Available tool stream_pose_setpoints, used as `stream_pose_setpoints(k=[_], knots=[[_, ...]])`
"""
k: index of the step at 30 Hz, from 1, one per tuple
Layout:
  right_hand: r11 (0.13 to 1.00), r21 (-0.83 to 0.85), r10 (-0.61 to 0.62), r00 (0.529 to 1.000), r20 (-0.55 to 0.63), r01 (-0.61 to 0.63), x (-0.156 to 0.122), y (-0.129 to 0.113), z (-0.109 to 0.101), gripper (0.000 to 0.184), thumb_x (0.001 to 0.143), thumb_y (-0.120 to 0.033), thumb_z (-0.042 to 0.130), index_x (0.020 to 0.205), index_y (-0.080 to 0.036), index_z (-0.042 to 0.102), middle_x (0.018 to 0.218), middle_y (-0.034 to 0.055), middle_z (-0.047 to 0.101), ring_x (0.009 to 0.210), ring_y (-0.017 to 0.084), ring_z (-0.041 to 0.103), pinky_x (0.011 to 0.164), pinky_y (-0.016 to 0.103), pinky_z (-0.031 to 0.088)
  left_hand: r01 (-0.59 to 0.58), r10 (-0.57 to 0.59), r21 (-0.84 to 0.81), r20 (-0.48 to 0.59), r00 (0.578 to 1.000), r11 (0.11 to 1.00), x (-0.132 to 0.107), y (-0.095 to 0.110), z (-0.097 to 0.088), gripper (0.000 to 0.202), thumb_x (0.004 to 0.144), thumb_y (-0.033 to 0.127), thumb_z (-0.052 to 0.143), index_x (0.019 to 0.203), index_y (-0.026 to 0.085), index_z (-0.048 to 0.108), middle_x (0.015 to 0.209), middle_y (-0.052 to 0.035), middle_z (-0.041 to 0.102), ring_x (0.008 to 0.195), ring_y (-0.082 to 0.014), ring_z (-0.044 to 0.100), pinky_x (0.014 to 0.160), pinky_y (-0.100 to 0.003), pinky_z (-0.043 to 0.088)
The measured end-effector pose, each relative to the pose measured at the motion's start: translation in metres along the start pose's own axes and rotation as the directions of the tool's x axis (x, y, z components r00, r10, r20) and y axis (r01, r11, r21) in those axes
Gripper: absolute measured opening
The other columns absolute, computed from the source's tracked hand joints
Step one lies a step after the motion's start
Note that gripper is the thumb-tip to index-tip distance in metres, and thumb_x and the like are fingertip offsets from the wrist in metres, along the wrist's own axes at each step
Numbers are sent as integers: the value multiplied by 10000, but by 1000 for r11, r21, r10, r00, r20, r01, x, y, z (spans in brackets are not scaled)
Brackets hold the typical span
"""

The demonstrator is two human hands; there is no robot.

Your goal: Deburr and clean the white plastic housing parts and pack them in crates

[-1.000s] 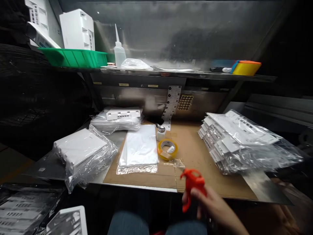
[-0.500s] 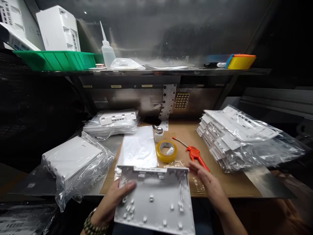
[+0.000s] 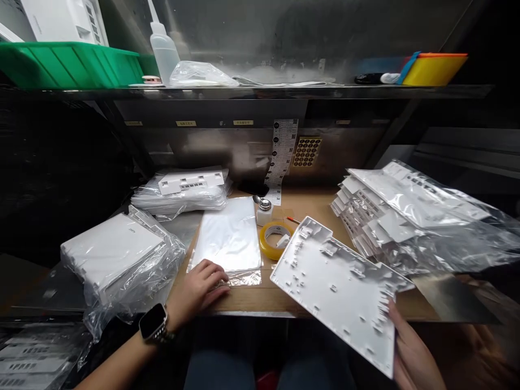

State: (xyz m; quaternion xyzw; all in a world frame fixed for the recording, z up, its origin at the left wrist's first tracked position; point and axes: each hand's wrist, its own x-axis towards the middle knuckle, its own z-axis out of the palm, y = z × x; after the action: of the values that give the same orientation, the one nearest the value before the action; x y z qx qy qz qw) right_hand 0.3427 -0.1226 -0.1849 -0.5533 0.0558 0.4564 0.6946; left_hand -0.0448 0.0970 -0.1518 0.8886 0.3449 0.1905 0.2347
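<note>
My right hand [image 3: 412,341] grips a white plastic housing panel [image 3: 320,295] by its right edge. The panel is tilted, its inner side with small clips and ribs facing up, and it hangs over the table's front edge. My left hand [image 3: 201,287] rests at the front edge of a stack of clear plastic bags [image 3: 229,238], fingers extended over it and thumb apart. A roll of yellow tape [image 3: 266,246] lies between the bags and the panel. Behind the panel only the nozzle tip [image 3: 292,220] of the red air gun shows.
Bagged white panels stand in stacks at the right [image 3: 422,211] and left [image 3: 114,249]. Another pile [image 3: 182,189] lies at the back left. A small pump bottle [image 3: 264,214] stands behind the tape. Overhead, a shelf [image 3: 284,93] holds a green bin [image 3: 73,65] and a squeeze bottle [image 3: 164,54].
My left hand has let go of the panel and moved onto the bags. My right hand has taken the panel and carried it right, turning it. The camera view has shifted downward.
</note>
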Motion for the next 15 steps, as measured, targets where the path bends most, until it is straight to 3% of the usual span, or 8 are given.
stream_pose_setpoints(k=[3,7,10,13,15], knots=[[1000,-14,-13,1000,5,13,0,4,3,559,839,-517,745,1324,-257,648,1329,63,715,1183,336,702,971,458,629,-137,137,254,19,990,957,-14,-3,18,234,1031,328,517,1155,249,700,1056,-53,755,980,-240,620,886,-386,523],[999,-29,37,998,42,-35,0,11,13,590,857,-537,723,1368,-262,620,1299,56,732,1201,319,694,1007,441,610,-118,123,272,-2,992,955,-16,-6,29,242,1048,246,443,1151,226,662,1002,-71,737,917,-213,649,813,-332,538],[999,-8,49,998,24,-49,-2,13,17,597,857,-552,718,1372,-267,622,1315,45,725,1212,305,689,1022,420,601,-126,127,246,11,992,961,-8,-9,20,265,1025,167,397,1043,216,657,962,-62,691,837,-176,641,748,-287,527],[999,6,41,999,29,-41,-4,11,16,628,856,-577,713,1394,-269,610,1343,56,708,1214,318,687,1039,450,588,-153,146,200,48,988,968,3,-12,6,323,967,82,374,854,202,651,1011,-60,631,842,-145,633,749,-253,514],[999,12,33,999,28,-34,-5,9,15,652,858,-587,707,1414,-266,596,1349,68,703,1229,331,676,1043,472,584,-159,150,190,62,987,969,7,-12,1,352,954,69,362,829,201,664,1040,-64,608,868,-147,632,768,-256,515]])
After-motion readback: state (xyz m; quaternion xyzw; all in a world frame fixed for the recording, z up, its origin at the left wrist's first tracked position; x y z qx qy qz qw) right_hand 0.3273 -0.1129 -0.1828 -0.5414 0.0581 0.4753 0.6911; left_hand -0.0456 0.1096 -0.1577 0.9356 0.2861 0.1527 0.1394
